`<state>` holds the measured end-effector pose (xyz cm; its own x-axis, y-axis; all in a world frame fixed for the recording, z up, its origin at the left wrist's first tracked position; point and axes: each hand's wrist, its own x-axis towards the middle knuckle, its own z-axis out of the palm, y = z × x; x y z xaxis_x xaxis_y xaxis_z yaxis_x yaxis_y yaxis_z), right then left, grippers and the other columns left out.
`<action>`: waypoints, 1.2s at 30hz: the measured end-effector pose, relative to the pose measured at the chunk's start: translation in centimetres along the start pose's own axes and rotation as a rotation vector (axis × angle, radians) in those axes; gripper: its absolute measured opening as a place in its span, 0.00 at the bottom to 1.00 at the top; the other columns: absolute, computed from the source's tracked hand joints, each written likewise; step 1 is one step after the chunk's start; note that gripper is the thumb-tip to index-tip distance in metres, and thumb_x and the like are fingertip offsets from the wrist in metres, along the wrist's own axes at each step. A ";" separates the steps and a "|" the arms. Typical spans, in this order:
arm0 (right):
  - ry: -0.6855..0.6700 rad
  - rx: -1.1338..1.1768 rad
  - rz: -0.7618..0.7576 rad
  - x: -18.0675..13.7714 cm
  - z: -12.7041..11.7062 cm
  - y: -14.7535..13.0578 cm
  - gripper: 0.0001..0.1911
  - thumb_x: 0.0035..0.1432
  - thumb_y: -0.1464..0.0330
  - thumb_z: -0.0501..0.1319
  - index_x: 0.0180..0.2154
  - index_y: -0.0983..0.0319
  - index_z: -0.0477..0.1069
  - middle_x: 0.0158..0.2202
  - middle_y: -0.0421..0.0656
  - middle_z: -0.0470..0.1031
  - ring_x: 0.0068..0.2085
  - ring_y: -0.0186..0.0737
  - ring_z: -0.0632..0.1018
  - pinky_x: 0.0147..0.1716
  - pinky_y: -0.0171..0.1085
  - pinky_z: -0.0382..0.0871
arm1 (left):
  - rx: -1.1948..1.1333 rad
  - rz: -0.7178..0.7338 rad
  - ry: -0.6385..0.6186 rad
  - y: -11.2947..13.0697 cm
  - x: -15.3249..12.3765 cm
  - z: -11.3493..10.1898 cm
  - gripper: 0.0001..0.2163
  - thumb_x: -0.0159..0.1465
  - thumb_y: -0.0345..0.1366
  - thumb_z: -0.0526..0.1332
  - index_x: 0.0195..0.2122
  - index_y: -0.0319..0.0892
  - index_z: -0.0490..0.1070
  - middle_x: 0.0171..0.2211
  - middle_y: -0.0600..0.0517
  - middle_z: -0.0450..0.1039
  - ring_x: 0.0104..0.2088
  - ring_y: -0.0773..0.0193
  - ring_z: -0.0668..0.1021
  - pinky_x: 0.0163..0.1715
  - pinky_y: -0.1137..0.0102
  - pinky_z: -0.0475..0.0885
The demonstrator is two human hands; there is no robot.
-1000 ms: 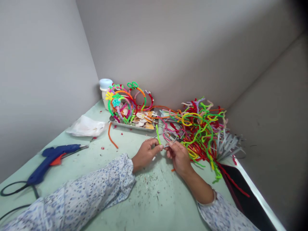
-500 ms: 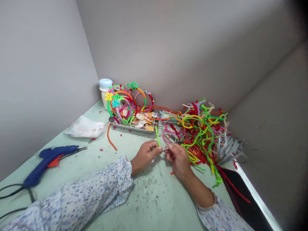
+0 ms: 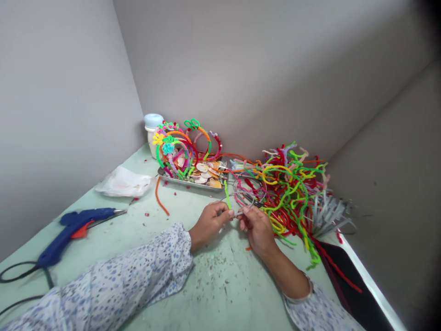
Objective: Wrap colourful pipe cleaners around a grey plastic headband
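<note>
At far left on the pale green, debris-flecked bench [image 3: 255, 303], find a blue plastic glue gun [image 3: 69, 232] with an orange trigger, its tip pointing right. Beyond, see a crumpled white plastic bag [image 3: 126, 183], then a curved orange fuzzy stem [image 3: 159, 197] lying loose and, farther back, an upright white jar with a pale blue lid [image 3: 154, 120]. Next, note a shallow silver metal tray [image 3: 193, 183] of pale flat discs, with multicoloured fuzzy hoops [image 3: 208, 143] standing in and behind it. At centre, look for the left hand [image 3: 210, 224], grip closed in a thumb-and-finger pinch on a thin bright-green fuzzy stem [image 3: 227, 195], one end sticking up free. Looks very light, soft-surfaced, bendable and unlikely to slip; best taken low, close to the fingertips, to avoid kinking the free length. Just right of that, between both hands, see a thin, smooth grey band [image 3: 240, 212], pinched in the closed grip of the right hand [image 3: 257, 226]; cannot tell where the far end runs. Seems light, springy and slicker than the fuzz; best held near the tip, between thumb and forefinger pads. Farther right, find a tangled heap of multicoloured fuzzy stems [image 3: 296, 193], a bundle of flat grey strips [image 3: 327, 214] and, at the bench's edge, a dark flat panel [image 3: 365, 308].
</note>
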<state>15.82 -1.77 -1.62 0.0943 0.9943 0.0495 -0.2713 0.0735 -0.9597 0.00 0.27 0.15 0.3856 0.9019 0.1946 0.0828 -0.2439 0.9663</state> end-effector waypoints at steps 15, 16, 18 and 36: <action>-0.048 -0.031 0.004 -0.2 -0.1 -0.1 0.12 0.55 0.61 0.61 0.26 0.63 0.72 0.18 0.38 0.71 0.18 0.30 0.66 0.17 0.30 0.57 | -0.104 -0.038 -0.027 -0.5 0.3 0.2 0.14 0.60 0.41 0.58 0.21 0.39 0.65 0.20 0.55 0.64 0.23 0.69 0.65 0.26 0.72 0.60; -0.045 -0.032 0.005 -0.2 -0.1 -0.1 0.12 0.55 0.61 0.62 0.26 0.63 0.72 0.18 0.38 0.71 0.18 0.30 0.66 0.17 0.30 0.57 | -0.093 -0.037 -0.026 -0.5 0.3 0.2 0.14 0.60 0.41 0.58 0.21 0.39 0.65 0.21 0.55 0.64 0.24 0.69 0.65 0.27 0.72 0.60; -0.036 -0.029 0.010 -0.2 0.0 -0.1 0.12 0.55 0.60 0.62 0.26 0.62 0.72 0.18 0.38 0.71 0.18 0.30 0.66 0.17 0.30 0.58 | -0.060 -0.031 -0.016 -0.6 0.3 0.2 0.15 0.61 0.43 0.57 0.22 0.39 0.65 0.21 0.55 0.63 0.24 0.69 0.65 0.27 0.73 0.61; -0.060 -0.073 0.018 -0.2 0.2 0.1 0.12 0.57 0.59 0.60 0.29 0.62 0.72 0.20 0.38 0.71 0.19 0.30 0.67 0.18 0.30 0.57 | 0.127 -0.005 0.058 -0.1 0.2 0.2 0.16 0.63 0.43 0.55 0.23 0.39 0.67 0.22 0.54 0.66 0.26 0.67 0.68 0.30 0.72 0.62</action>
<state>15.61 -1.95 -1.64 0.0322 0.9984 0.0466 -0.2021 0.0522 -0.9780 0.26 0.41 0.05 0.3314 0.9215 0.2026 0.2018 -0.2790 0.9389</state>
